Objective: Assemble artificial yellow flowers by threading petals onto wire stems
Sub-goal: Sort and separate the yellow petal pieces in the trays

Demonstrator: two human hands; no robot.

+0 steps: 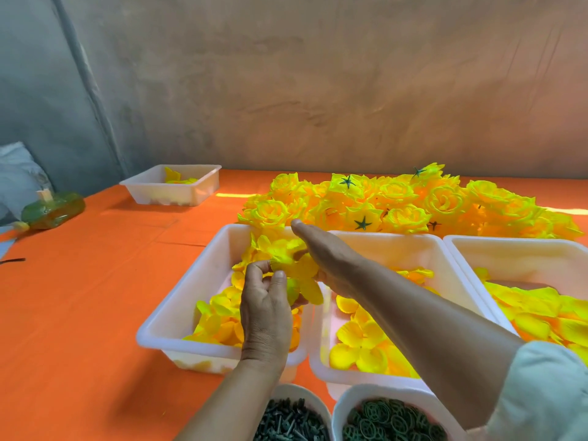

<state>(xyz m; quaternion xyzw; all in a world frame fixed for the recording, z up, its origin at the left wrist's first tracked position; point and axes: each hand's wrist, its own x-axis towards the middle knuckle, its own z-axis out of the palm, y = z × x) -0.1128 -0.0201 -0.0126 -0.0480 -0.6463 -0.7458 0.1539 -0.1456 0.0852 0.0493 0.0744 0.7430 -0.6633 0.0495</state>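
My left hand (267, 310) pinches a half-built yellow flower (302, 275) between thumb and fingers, above the left white tray (178, 313) of loose yellow petals. My right hand (321, 249) reaches across from the right and touches the flower's far side; its thumb points up and its fingers are hidden behind the petals. No wire stem shows in the flower. A heap of finished yellow flowers (397, 202) with dark green star-shaped backs lies behind the trays.
Two more white trays of petals (413, 249) (525, 249) stand to the right. Two white bowls at the front edge hold dark green pegs (289, 421) and green rings (391, 421). A small tray (171, 186) and a green bottle (54, 211) lie far left on the orange tabletop (79, 297).
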